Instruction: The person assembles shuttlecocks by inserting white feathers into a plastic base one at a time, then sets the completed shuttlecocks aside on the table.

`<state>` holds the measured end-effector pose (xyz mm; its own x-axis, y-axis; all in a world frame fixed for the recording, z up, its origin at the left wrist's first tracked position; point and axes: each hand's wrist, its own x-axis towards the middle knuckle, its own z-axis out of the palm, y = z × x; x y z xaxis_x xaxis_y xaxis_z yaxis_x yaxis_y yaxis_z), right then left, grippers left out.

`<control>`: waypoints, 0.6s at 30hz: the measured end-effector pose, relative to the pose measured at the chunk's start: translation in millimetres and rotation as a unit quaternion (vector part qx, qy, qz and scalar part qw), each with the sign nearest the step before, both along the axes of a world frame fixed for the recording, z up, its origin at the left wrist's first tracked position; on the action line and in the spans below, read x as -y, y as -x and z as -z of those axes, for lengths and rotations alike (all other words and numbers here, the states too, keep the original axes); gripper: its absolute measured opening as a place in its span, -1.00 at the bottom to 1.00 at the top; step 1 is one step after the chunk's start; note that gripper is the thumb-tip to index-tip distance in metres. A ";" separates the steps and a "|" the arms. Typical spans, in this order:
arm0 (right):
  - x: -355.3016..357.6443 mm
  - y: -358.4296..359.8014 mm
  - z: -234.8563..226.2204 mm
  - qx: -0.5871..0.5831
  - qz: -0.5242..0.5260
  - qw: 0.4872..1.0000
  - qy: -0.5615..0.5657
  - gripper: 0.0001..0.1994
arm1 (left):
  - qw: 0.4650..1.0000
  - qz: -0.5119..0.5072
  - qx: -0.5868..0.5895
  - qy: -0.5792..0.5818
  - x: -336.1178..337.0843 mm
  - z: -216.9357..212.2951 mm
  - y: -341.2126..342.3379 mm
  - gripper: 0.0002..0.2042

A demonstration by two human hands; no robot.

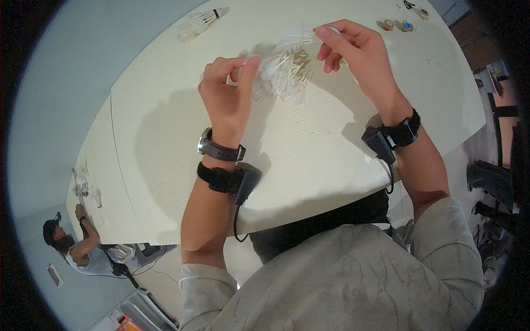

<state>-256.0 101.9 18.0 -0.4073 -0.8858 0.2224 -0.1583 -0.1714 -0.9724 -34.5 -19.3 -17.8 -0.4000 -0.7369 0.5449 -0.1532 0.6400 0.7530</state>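
Observation:
A loose heap of cotton swabs [290, 69] with pale sticks lies on the far part of the table, partly in and around clear plastic. At its upper right, my right hand [359, 52] pinches a clear plastic bag [295, 39] between thumb and forefinger; white sticks show through it. The other fingers of that hand are curled. My left hand [226, 91] is at the heap's left edge, thumb and forefinger closed together. What it pinches, if anything, is too small to make out.
A clear pack of shuttlecocks [200, 25] lies at the far left of the white table [309, 160]. Small tape rolls [388, 25] sit at the far right. Another person [83, 248] works at the table's left end. Dark chairs [491, 176] stand to the right.

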 end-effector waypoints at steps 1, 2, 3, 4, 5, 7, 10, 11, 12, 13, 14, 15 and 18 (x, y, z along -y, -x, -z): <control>-0.1 -2.3 0.5 0.001 -0.010 1.000 -0.001 -0.74 | 1.000 0.001 0.000 -0.001 -1.0 0.1 0.9 -0.93; -0.7 -4.3 1.1 0.001 -0.009 1.000 -0.002 -0.74 | 0.999 -0.006 0.042 0.022 -1.6 0.2 1.4 -0.94; -1.3 -6.2 1.7 -0.003 -0.018 1.000 -0.011 -0.73 | 0.995 -0.014 0.084 0.046 -2.2 -1.1 1.7 -0.95; -1.1 -7.4 2.7 -0.006 -0.026 0.999 -0.021 -0.72 | 0.995 -0.014 0.084 0.047 -3.3 -2.6 0.8 -0.95; -0.2 -8.3 4.6 -0.006 -0.026 0.999 -0.020 -0.72 | 0.995 -0.007 0.085 0.052 -4.8 -4.4 -1.0 -0.96; -0.6 -8.4 8.5 -0.022 -0.041 0.999 -0.020 -0.71 | 0.995 0.004 0.086 0.056 -6.7 -9.0 -2.1 -0.97; -1.3 -11.3 5.7 -0.018 -0.050 0.998 -0.029 -0.70 | 0.991 0.001 0.112 0.076 -5.1 -14.0 -4.7 -0.95; -1.1 -11.9 5.3 -0.018 -0.051 0.998 -0.029 -0.70 | 0.993 0.013 0.073 0.087 -3.6 -12.6 -3.5 -0.94; -0.9 -12.2 5.2 -0.016 -0.052 0.998 -0.030 -0.70 | 0.994 0.025 0.034 0.097 -2.9 -12.4 -2.8 -0.93; -0.7 -12.5 4.9 -0.013 -0.054 0.998 -0.030 -0.70 | 0.994 0.024 0.034 0.097 -3.5 -12.7 -3.9 -0.93; -0.6 -12.9 4.0 -0.013 -0.055 0.998 -0.030 -0.70 | 0.996 0.076 -0.040 0.000 -4.7 -13.4 -5.9 -0.92; -1.0 -12.8 3.8 -0.007 -0.058 0.998 -0.033 -0.70 | 0.981 0.128 -0.112 -0.098 -6.9 -16.6 -6.0 -0.90; -2.0 -16.8 3.8 -0.007 -0.062 0.998 -0.033 -0.70 | 0.969 0.154 -0.113 -0.158 -21.8 -25.7 0.2 -0.90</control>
<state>-239.2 103.9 14.2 -0.2909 -0.9420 0.1672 -0.1525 -0.1268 -0.9801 -34.7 2.5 7.9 -0.5243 -0.7461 0.4104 0.1993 0.3611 0.9110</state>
